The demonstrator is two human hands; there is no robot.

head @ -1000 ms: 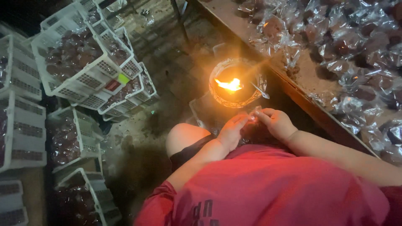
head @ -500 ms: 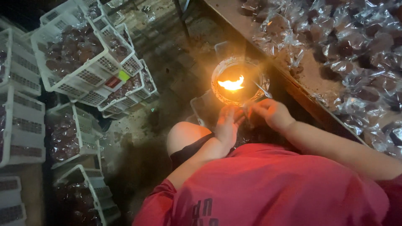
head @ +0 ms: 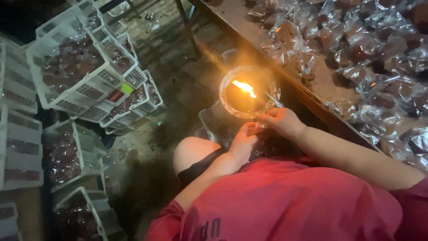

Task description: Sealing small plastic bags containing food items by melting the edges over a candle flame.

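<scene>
1. Head view: white plastic crates [head: 73, 67] stand stacked and tilted at the left, each filled with dark reddish wrapped pieces. One crate carries a small red tag [head: 115, 96] and a green tag [head: 128, 88] side by side on its front wall.
2. At the upper right a counter [head: 321, 85] slants across, covered with clear crinkled bags of dark pieces [head: 370, 44]. Its near edge runs just beside the person's right forearm.
3. Bare, dim floor [head: 178, 67] lies between the crates and the counter; this is the only open room. It narrows toward the person's knee [head: 191, 151].
4. A round bowl [head: 248, 91] with a burning flame [head: 244, 88] sits on a dark crate [head: 218, 125] just ahead of the hands.
5. The left hand [head: 243, 143] and right hand [head: 281, 122] meet below the bowl's rim, fingers pinched shut on a small wrapped piece [head: 258, 129]. It is too hidden and too brightly lit to describe further.
6. A thin stick [head: 273, 99] rests slanted across the bowl's right rim.
</scene>
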